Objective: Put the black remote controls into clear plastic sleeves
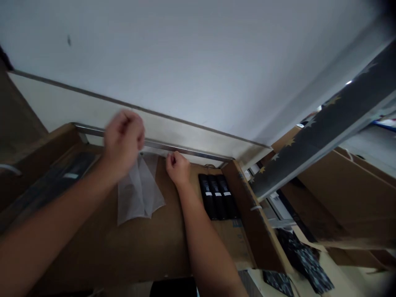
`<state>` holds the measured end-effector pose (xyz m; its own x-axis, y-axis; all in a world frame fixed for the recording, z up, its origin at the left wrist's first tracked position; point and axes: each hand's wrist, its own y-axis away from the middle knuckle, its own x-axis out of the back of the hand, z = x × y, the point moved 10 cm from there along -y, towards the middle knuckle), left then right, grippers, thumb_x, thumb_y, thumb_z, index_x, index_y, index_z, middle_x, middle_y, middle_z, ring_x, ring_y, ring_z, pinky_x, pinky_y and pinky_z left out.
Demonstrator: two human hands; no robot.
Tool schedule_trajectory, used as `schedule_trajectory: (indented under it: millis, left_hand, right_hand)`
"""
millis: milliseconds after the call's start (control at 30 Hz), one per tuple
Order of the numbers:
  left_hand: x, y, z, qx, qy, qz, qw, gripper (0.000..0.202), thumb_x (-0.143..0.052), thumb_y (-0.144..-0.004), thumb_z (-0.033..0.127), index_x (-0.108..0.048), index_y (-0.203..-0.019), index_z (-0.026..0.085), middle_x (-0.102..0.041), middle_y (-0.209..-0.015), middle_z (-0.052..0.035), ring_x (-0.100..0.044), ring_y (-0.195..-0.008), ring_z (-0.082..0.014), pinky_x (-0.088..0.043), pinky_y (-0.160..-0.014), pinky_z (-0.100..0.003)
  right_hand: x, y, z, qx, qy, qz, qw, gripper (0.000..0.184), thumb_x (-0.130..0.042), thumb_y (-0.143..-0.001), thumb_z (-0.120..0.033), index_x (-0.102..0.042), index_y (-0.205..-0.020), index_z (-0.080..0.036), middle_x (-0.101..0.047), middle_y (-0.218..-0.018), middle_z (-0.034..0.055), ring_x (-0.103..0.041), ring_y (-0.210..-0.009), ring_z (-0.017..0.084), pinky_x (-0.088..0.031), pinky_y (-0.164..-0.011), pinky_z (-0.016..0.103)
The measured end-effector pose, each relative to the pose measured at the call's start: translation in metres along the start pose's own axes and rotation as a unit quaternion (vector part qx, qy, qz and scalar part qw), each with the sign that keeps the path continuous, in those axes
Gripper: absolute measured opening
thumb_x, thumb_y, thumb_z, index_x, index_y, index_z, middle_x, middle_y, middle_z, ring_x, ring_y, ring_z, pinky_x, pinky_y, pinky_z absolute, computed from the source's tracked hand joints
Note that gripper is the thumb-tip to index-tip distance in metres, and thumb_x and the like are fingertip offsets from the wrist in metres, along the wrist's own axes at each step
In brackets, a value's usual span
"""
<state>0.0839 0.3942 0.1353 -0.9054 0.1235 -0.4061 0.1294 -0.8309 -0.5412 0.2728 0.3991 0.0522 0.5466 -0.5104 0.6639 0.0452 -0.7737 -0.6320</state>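
Note:
My left hand (123, 138) is raised above the cardboard surface (145, 243), fingers closed, pinching the top of a thin translucent plastic bag (139, 189) that hangs down from it. Its outline is slightly smeared by motion. My right hand (177, 167) is curled into a loose fist beside the bag's upper right corner, close to a metal rail (185, 149); I cannot make out whether it holds the bag's edge. Three black narrow boxes (219, 196) lie side by side on the cardboard, just right of my right forearm.
A white wall panel (192, 62) rises behind the rail. A long dark strip with gold stars (324, 128) slants across the right. Brown cardboard boxes (349, 194) stand at right, dark patterned bags (305, 258) lie below them, and a dark flat item (55, 181) lies at left.

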Motion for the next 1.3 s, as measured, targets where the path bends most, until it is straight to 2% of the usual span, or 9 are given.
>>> schedule_trajectory:
  millis: [100,167,233,333,500,733,933,1167,1300]
  left_hand:
    - [0.016,0.028,-0.032,-0.030,-0.242,0.016,0.970,0.012,-0.061,-0.090,0.016,-0.055,-0.080,0.019,-0.045,-0.060,0.0065,-0.039,-0.052,-0.0090,-0.029,-0.049,-0.023]
    - [0.017,0.044,-0.058,-0.027,-0.368,-0.034,0.929,0.007,-0.058,-0.086,0.016,-0.055,-0.082,0.020,-0.049,-0.065,0.0054,-0.044,-0.057,-0.0109,-0.032,-0.055,-0.025]
    - [0.014,0.055,-0.082,-0.006,-0.421,-0.107,0.901,0.005,-0.055,-0.083,0.016,-0.053,-0.082,0.021,-0.049,-0.066,0.0051,-0.045,-0.059,-0.0121,-0.034,-0.058,-0.026]
    - [0.010,0.056,-0.099,0.026,-0.405,-0.167,0.899,0.004,-0.052,-0.081,0.018,-0.050,-0.079,0.021,-0.046,-0.064,0.0058,-0.042,-0.057,-0.0119,-0.033,-0.057,-0.027]
    - [0.025,0.039,-0.107,0.065,-0.334,-0.110,0.934,0.006,-0.049,-0.078,0.019,-0.048,-0.072,0.021,-0.042,-0.063,0.0048,-0.039,-0.059,-0.0119,-0.031,-0.055,-0.025]
    - [0.021,0.041,-0.109,0.067,-0.287,-0.118,0.948,0.006,-0.056,-0.080,0.020,-0.051,-0.081,0.021,-0.042,-0.063,0.0066,-0.037,-0.056,-0.0104,-0.029,-0.053,-0.024]
    - [0.022,0.040,-0.103,0.044,-0.310,-0.098,0.945,0.010,-0.054,-0.087,0.020,-0.047,-0.079,0.021,-0.041,-0.066,0.0057,-0.038,-0.058,-0.0107,-0.032,-0.056,-0.025]
    - [0.020,0.041,-0.106,0.044,-0.313,-0.119,0.941,0.012,-0.049,-0.080,0.010,-0.047,-0.079,0.021,-0.042,-0.066,0.0057,-0.038,-0.059,-0.0114,-0.031,-0.057,-0.026]
    - [0.018,0.043,-0.107,0.047,-0.312,-0.126,0.940,0.011,-0.052,-0.081,0.011,-0.049,-0.083,0.022,-0.043,-0.065,0.0059,-0.039,-0.057,-0.0116,-0.031,-0.056,-0.026]
  right_hand:
    - [-0.005,0.001,-0.004,0.002,0.015,-0.012,1.000,0.029,-0.049,-0.099,-0.031,-0.046,-0.071,-0.023,-0.052,-0.064,-0.0025,-0.046,-0.059,0.014,-0.025,-0.059,0.028]
    - [-0.009,0.001,-0.006,0.004,0.021,-0.023,1.000,0.029,-0.050,-0.099,-0.031,-0.048,-0.071,-0.023,-0.053,-0.064,-0.0023,-0.047,-0.059,0.014,-0.025,-0.059,0.028]
    - [-0.013,0.001,-0.007,0.002,0.027,-0.033,0.999,0.028,-0.050,-0.099,-0.030,-0.050,-0.071,-0.022,-0.054,-0.064,-0.0019,-0.048,-0.059,0.015,-0.026,-0.059,0.028]
    - [-0.018,0.001,-0.007,-0.003,0.030,-0.046,0.999,0.026,-0.052,-0.098,-0.030,-0.052,-0.073,-0.022,-0.056,-0.065,-0.0012,-0.049,-0.060,0.015,-0.026,-0.060,0.028]
    - [-0.021,-0.001,-0.007,-0.009,0.021,-0.064,0.998,0.026,-0.051,-0.098,-0.030,-0.054,-0.074,-0.021,-0.059,-0.068,-0.0003,-0.051,-0.062,0.015,-0.026,-0.061,0.029]
    - [-0.023,0.000,-0.004,-0.021,0.013,-0.083,0.996,0.022,-0.054,-0.100,-0.033,-0.060,-0.083,-0.021,-0.064,-0.071,0.0006,-0.055,-0.064,0.017,-0.029,-0.061,0.028]
    - [-0.026,0.001,-0.003,-0.030,-0.017,-0.092,0.995,0.013,-0.052,-0.100,-0.032,-0.059,-0.100,-0.021,-0.064,-0.072,0.0001,-0.055,-0.063,0.017,-0.031,-0.061,0.027]
    - [-0.029,0.000,-0.006,-0.030,-0.033,-0.106,0.993,0.009,-0.055,-0.097,-0.029,-0.057,-0.093,-0.022,-0.062,-0.070,-0.0005,-0.055,-0.063,0.018,-0.032,-0.062,0.028]
    - [-0.030,0.000,-0.006,-0.030,-0.040,-0.110,0.993,0.007,-0.055,-0.096,-0.028,-0.058,-0.093,-0.022,-0.060,-0.069,-0.0016,-0.053,-0.062,0.018,-0.031,-0.061,0.028]
